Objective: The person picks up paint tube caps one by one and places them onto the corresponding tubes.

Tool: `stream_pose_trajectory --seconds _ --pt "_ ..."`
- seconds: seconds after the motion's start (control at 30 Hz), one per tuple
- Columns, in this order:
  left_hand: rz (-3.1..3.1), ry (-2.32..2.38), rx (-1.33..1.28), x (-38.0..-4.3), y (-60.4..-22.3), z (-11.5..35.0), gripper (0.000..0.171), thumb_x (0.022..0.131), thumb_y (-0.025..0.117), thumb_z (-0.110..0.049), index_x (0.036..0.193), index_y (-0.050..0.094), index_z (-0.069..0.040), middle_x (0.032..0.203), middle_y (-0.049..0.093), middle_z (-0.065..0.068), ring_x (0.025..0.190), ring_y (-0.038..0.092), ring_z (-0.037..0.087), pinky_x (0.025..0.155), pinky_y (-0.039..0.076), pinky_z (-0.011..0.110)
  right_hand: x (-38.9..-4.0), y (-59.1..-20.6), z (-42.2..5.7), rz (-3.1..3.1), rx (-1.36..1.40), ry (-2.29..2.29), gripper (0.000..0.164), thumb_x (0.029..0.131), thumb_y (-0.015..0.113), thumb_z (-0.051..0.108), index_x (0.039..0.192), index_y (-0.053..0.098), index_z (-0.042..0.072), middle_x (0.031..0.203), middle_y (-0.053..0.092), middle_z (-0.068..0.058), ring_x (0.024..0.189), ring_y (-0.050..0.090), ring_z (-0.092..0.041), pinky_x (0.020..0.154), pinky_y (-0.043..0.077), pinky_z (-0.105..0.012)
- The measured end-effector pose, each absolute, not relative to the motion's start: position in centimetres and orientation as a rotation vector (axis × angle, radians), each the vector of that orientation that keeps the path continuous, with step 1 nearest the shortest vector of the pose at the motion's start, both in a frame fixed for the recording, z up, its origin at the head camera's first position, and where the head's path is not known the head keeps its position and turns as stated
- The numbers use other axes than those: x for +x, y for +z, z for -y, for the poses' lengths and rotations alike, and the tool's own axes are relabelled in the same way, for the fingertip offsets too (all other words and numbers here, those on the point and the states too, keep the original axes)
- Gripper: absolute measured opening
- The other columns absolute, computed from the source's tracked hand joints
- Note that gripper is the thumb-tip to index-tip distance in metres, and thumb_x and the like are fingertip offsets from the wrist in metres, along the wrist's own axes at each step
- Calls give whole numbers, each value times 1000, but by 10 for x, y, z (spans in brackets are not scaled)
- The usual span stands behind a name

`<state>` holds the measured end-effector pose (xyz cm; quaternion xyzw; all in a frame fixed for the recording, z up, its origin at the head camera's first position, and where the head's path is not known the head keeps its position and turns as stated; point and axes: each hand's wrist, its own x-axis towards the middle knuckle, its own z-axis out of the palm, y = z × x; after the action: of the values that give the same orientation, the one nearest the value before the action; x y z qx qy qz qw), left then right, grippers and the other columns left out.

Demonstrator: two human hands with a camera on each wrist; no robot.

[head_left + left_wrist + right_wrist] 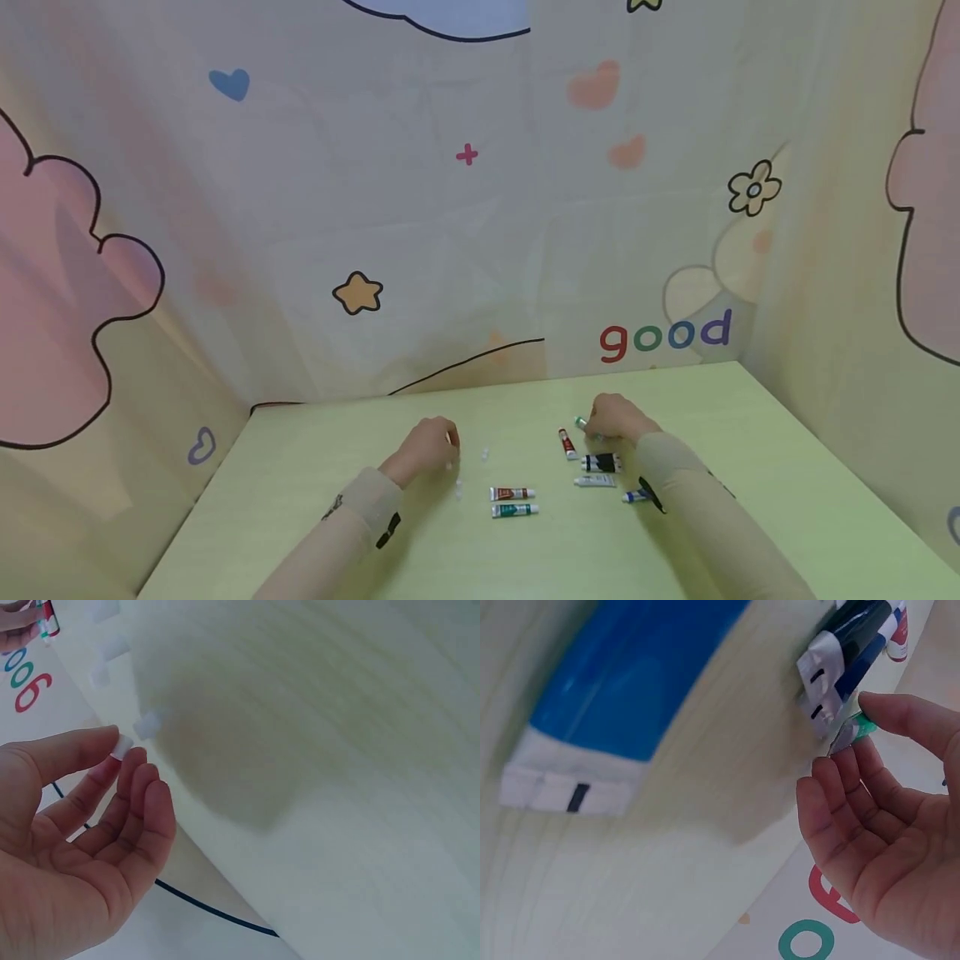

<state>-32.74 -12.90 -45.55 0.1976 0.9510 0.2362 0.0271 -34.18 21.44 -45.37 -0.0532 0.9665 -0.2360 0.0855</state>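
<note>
My left hand (426,447) pinches a small white cap (121,747) between thumb and forefinger, its other fingers loosely bent. Another white cap (148,724) lies on the table just past the fingertips in the left wrist view. At the back right, my right hand (617,417) pinches a small green paint tube (853,732) by its crimped end, the tube's far end (581,422) pointing left. Close by lie a red paint tube (567,444), a black paint tube (602,463) and a pale paint tube (596,481).
A blue paint tube (635,497) is partly covered by my right sleeve. Nearer the front, a reddish-brown tube (512,493) lies above a second green tube (514,510). Several white caps (485,454) are scattered beside my left hand. A printed curtain (465,250) stands behind the table.
</note>
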Motion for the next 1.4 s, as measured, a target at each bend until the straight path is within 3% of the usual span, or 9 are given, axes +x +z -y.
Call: stream_pose_trajectory --seconds 0.13,0.37,0.57,0.97,1.07,1.4 --pt "-2966 819 648 -333 -447 134 5 90 69 -6 86 67 -7 80 63 2 67 54 15 60 45 29 -342 -448 -218 -2885 -198 -798 12 89 70 13 87 68 1 79 63 -5 68 54 -18 59 45 -28" --pt "-2947 1183 684 -332 -407 141 8 95 70 -11 98 70 -4 89 68 4 81 61 17 72 51 33 -341 -410 -233 -2975 -266 -931 20 92 69 19 97 63 1 91 64 -10 82 56 -25 73 49 -38" --pt "-2926 1468 712 -321 -359 144 16 96 71 -17 107 71 -5 99 71 6 89 65 22 78 53 36 -326 -362 -238 -3044 -354 -1121 23 96 66 19 106 60 -1 95 64 -13 82 59 -25 72 48 -36" --pt "-2768 1883 889 -264 -283 140 29 94 74 -31 112 72 -9 103 70 3 92 64 22 81 52 29 -262 -283 -200 -3191 -822 -1422 16 96 70 17 105 63 6 93 64 -7 83 60 -22 65 54 -24" --pt "-2667 1981 943 -248 -275 139 28 93 76 -29 111 72 -8 104 70 5 95 65 25 82 52 29 -243 -275 -192 -3237 -998 -1454 13 95 71 13 103 65 6 93 65 -3 83 59 -16 71 50 -20" --pt "-2521 2093 1072 -198 -271 132 17 92 77 -15 107 73 -9 102 70 9 90 66 26 83 55 31 -198 -272 -170 -3299 -1485 -1475 19 84 78 3 99 70 10 95 63 7 80 57 -8 68 48 -21"
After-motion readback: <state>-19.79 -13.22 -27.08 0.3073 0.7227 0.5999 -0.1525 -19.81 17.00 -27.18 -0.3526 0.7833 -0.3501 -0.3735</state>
